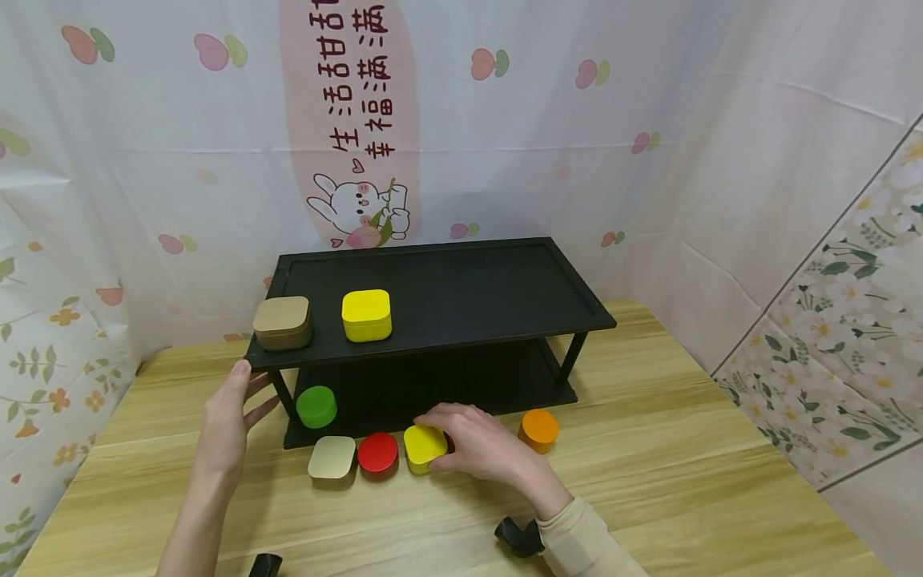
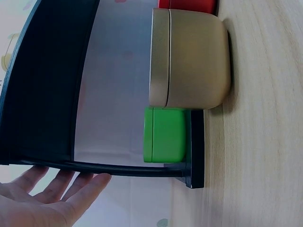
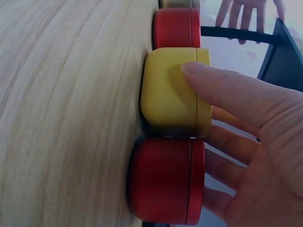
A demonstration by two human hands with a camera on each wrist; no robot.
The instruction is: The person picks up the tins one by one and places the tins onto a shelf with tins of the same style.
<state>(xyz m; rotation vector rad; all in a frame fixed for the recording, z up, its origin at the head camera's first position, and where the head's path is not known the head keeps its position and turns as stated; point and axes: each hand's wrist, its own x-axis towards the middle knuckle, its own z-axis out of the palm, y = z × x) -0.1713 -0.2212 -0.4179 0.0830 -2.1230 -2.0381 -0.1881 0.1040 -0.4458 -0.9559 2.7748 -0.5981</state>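
My right hand [image 1: 479, 445] pinches a rounded-square yellow tin [image 3: 170, 90] standing on the table, thumb on its near face and fingers behind. Beside that tin, under my palm, is a red tin [image 3: 165, 179], mostly hidden in the head view. To the left of the yellow tin stand a round red tin [image 1: 378, 454] and a beige-gold tin [image 1: 332, 457]. My left hand [image 1: 225, 421] touches the left end of a black two-tier shelf [image 1: 461, 280] with fairly straight fingers. Just inside that end, a round green tin [image 1: 316, 406] sits on the lower tier.
On the upper tier stand a gold tin [image 1: 283, 323] at the left corner and another yellow tin [image 1: 366, 315] beside it. An orange tin [image 1: 538, 430] is by the shelf's front right. A patterned curtain [image 1: 505, 120] hangs behind the wooden table [image 1: 685, 449].
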